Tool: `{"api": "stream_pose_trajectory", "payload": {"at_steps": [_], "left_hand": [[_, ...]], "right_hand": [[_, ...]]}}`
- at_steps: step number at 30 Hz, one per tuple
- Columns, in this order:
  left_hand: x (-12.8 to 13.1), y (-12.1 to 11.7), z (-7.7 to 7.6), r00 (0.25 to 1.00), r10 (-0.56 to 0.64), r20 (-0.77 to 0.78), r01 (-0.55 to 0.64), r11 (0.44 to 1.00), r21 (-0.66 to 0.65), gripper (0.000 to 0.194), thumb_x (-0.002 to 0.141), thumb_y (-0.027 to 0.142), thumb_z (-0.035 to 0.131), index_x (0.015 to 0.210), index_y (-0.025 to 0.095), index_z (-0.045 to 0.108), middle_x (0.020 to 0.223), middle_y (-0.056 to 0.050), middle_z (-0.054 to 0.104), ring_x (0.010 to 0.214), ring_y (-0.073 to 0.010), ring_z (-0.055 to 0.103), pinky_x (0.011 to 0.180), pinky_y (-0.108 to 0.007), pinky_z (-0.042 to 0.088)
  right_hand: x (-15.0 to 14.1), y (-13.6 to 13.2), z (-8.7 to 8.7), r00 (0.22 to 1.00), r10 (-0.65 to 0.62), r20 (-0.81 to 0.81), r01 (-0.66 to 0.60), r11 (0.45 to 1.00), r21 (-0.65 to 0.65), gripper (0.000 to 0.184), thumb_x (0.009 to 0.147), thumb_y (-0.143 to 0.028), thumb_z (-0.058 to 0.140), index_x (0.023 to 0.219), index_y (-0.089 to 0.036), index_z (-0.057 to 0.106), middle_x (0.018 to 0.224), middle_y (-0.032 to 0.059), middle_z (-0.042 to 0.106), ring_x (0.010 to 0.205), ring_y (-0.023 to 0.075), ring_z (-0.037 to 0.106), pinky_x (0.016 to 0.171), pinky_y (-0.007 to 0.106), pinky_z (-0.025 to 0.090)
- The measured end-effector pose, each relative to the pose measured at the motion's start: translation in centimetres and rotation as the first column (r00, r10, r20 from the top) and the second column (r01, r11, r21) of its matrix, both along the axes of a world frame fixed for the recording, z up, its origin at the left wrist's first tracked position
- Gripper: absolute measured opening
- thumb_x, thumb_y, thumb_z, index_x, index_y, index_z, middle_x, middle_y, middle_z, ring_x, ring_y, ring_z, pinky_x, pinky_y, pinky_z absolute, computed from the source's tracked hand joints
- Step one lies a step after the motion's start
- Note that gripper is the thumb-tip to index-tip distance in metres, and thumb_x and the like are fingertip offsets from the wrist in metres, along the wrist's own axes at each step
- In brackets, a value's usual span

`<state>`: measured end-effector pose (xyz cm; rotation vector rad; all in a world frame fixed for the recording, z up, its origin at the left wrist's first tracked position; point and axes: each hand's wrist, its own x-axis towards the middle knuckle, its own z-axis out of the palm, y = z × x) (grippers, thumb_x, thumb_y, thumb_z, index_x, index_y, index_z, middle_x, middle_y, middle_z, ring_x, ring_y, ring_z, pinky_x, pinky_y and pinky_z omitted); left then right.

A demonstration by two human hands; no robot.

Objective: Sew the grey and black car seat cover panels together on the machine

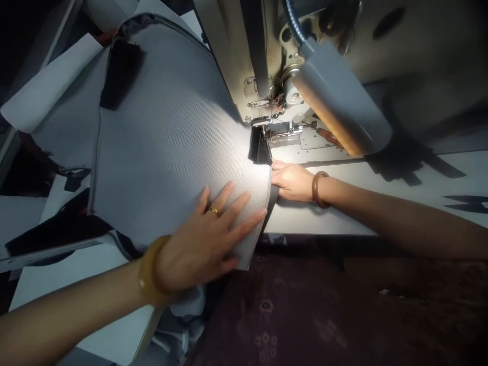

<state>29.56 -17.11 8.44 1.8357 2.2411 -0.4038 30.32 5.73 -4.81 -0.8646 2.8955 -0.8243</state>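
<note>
A large grey fabric panel [163, 117] with a stitched edge lies under the head of a sewing machine [229, 46]. My left hand [208, 239] rests flat on the panel near its front corner, fingers spread. At the panel's right edge, my right hand [292, 180] grips the border, its fingertips partly hidden by the fabric. Just beyond those fingers, a black folded strip [260, 147] sits on the edge beneath the presser foot [261, 121]. Another black piece [120, 73] is attached at the panel's far left.
A lamp [343, 96] on a flexible neck hangs over the machine bed's right side. Dark scissors [467, 203] lie on the white table [331, 221] at far right. A white roll [53, 84] and more fabric pieces crowd the left.
</note>
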Motion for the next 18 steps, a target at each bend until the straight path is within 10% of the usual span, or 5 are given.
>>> {"api": "stream_pose_trajectory", "payload": {"at_steps": [6, 11, 18], "left_hand": [[-0.4, -1.2, -3.1, 0.962, -0.065, -0.265, 0.098, 0.989, 0.112, 0.053, 0.087, 0.032, 0.052, 0.137, 0.016, 0.041, 0.133, -0.016, 0.05, 0.12, -0.0365, 0.045, 0.089, -0.051, 0.045], [-3.3, 2.7, -2.8, 0.929, -0.191, -0.317, 0.263, 0.943, 0.204, 0.033, 0.094, 0.015, 0.035, 0.12, 0.016, 0.056, 0.127, -0.009, 0.056, 0.111, -0.0244, 0.052, 0.087, -0.04, 0.045], [-7.6, 7.6, -4.1, 0.987, -0.027, -0.158, 0.031, 0.999, 0.025, 0.028, 0.091, 0.021, 0.039, 0.107, 0.014, 0.061, 0.117, -0.008, 0.061, 0.11, -0.0249, 0.051, 0.094, -0.041, 0.039]], "right_hand": [[-0.1, -1.3, -0.8, 0.988, 0.064, -0.139, -0.039, 0.984, 0.175, 0.028, 0.078, -0.021, 0.049, 0.098, -0.01, 0.066, 0.105, 0.0149, 0.062, 0.106, 0.0276, 0.049, 0.101, 0.046, 0.031], [0.2, -3.3, -0.7, 0.987, 0.022, -0.16, 0.012, 0.979, 0.205, 0.034, 0.082, -0.032, 0.047, 0.099, -0.009, 0.065, 0.104, 0.0171, 0.062, 0.107, 0.0325, 0.047, 0.092, 0.05, 0.035], [1.4, -5.1, -0.6, 0.983, 0.133, -0.123, -0.103, 0.969, 0.226, 0.031, 0.078, -0.027, 0.053, 0.101, -0.01, 0.064, 0.11, 0.016, 0.062, 0.111, 0.0296, 0.05, 0.102, 0.049, 0.031]]}}
